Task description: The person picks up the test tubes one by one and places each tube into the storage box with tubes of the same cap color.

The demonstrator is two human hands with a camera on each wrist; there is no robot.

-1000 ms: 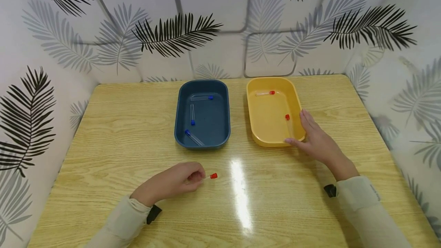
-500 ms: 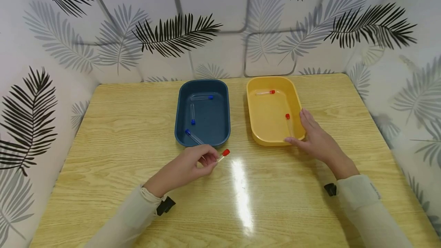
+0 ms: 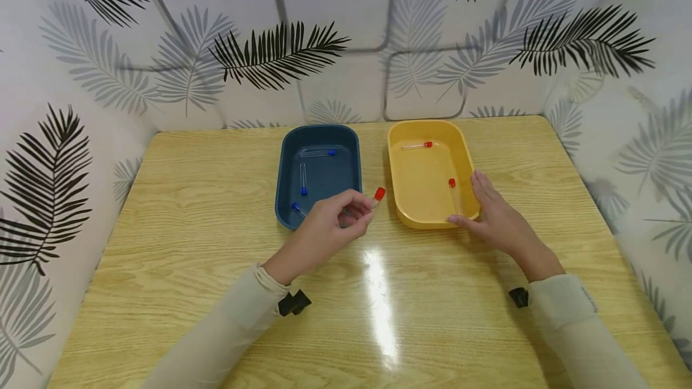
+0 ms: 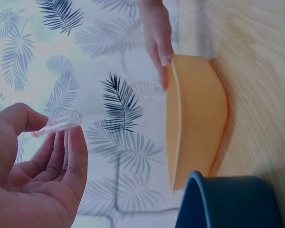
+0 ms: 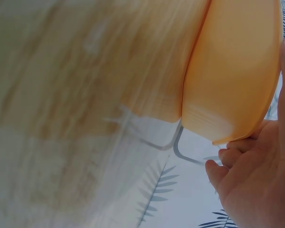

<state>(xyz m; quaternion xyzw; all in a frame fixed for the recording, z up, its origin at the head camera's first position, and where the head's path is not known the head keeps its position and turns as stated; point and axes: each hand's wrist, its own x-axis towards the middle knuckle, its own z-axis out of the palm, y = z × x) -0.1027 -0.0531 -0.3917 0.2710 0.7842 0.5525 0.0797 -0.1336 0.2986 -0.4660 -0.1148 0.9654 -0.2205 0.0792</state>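
In the head view, my left hand [image 3: 332, 224] pinches a small clear test tube with a red cap [image 3: 380, 194], raised over the near right corner of the blue bin [image 3: 319, 230]. The left wrist view shows the clear end of that tube [image 4: 69, 120] sticking out between thumb and fingers. My right hand [image 3: 500, 221] holds the near right corner of the yellow bin [image 3: 424, 224], thumb at the near rim and fingers along the right side. Two red-capped tubes lie in the yellow bin, one at the back [image 3: 418, 145] and another near the right wall [image 3: 453, 194].
Blue-capped tubes lie in the blue bin: one across the back [image 3: 319, 153], one lengthwise [image 3: 304, 179], and one near the front [image 3: 297, 210] partly hidden by my left hand. Both bins stand on a wood-grain table [image 3: 205, 197] before a leaf-patterned backdrop [image 3: 335, 65].
My left hand has lifted the red-capped tube from near the table and carried it forward and right, to beside the blue bin's corner. The right hand has stayed at the yellow bin.
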